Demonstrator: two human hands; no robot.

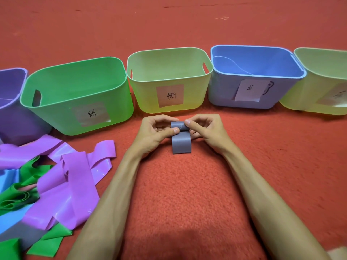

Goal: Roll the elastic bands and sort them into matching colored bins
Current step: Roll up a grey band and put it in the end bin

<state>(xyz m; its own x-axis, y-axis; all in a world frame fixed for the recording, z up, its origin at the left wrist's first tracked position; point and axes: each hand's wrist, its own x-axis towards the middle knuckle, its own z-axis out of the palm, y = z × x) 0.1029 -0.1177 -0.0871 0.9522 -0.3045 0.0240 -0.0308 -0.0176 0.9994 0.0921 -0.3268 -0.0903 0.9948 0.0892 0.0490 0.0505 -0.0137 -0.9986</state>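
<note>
A grey elastic band [181, 144] lies on the red carpet just in front of the bins, its far end curled into a small roll. My left hand [155, 133] and my right hand [205, 131] pinch that roll from either side with thumbs and fingertips. Behind them stand a purple bin [11, 109], a green bin [75, 98], a yellow-green bin [169, 79], a blue bin [257, 76] and another yellow-green bin [323, 81], most with paper labels. A pile of loose bands [56, 181] in purple, green, light blue and grey lies at the left.
The bins form a row across the carpet, all open at the top. The blue bin shows a thin white thread inside. The pile of bands reaches the left frame edge. A pale object [338, 253] peeks in at the bottom right corner.
</note>
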